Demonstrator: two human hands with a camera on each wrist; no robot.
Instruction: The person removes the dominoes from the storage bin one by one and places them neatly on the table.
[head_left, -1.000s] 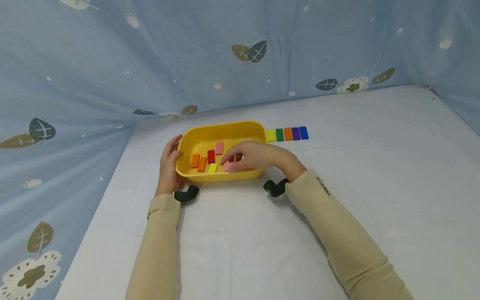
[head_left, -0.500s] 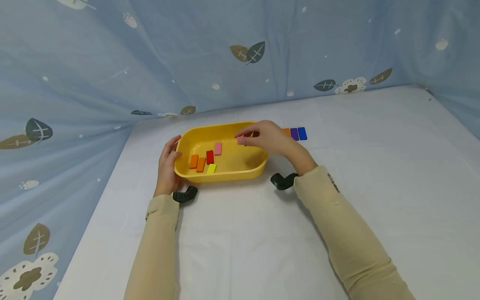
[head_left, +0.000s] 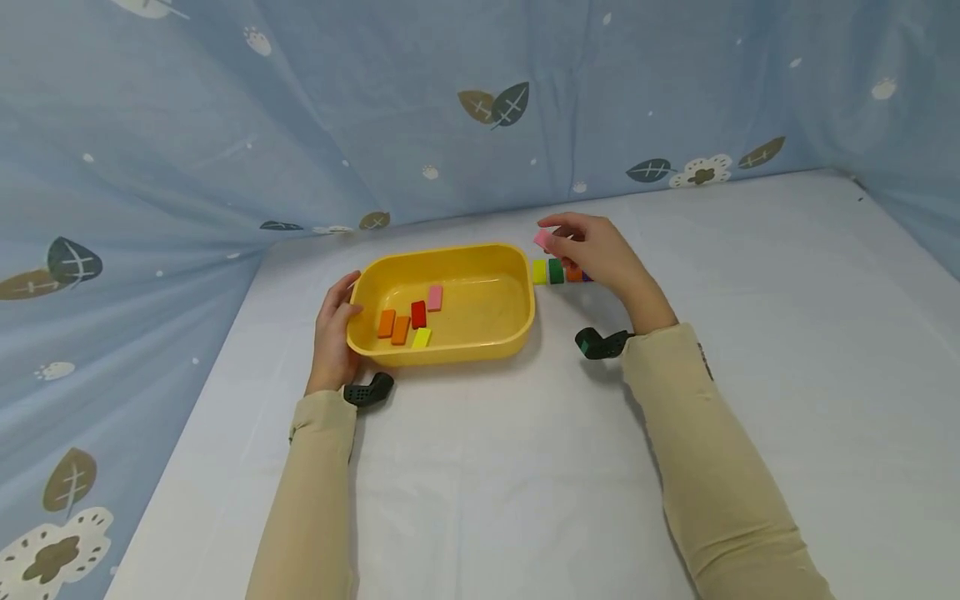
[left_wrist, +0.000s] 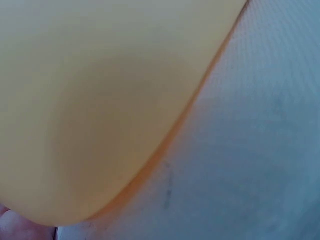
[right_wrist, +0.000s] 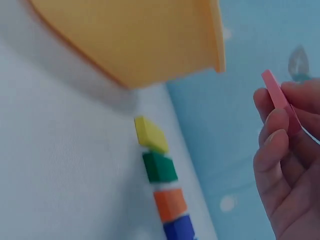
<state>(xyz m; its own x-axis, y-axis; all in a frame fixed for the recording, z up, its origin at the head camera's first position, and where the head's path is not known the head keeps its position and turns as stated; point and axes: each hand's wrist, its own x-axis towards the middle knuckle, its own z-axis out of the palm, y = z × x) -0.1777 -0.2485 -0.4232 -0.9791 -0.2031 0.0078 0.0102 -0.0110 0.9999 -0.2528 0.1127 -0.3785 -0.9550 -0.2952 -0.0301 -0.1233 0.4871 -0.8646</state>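
My right hand (head_left: 603,254) pinches a pink domino-like block (right_wrist: 276,94) between thumb and fingers. It is raised above a row of blocks on the table, to the right of a yellow plastic tub (head_left: 450,357). At the tub's left end, my left hand (head_left: 332,340) grips the wall with the thumb at the rim. Inside the tub lie a pink block (head_left: 435,297), a red block (head_left: 418,314), two orange blocks (head_left: 401,330) and a yellow block (head_left: 422,337). The left wrist view shows mostly the blurred tub wall.
Beside the tub's right end, the row shows a yellow block (right_wrist: 151,135), a green block (right_wrist: 160,168) and an orange block (right_wrist: 170,204); my right hand partly hides its far end in the head view. A blue patterned curtain (head_left: 420,108) hangs behind the white-covered table (head_left: 480,467).
My right hand has lifted the pink block out of the tub and carried it right and away from me, over the row. My left hand stays on the tub.
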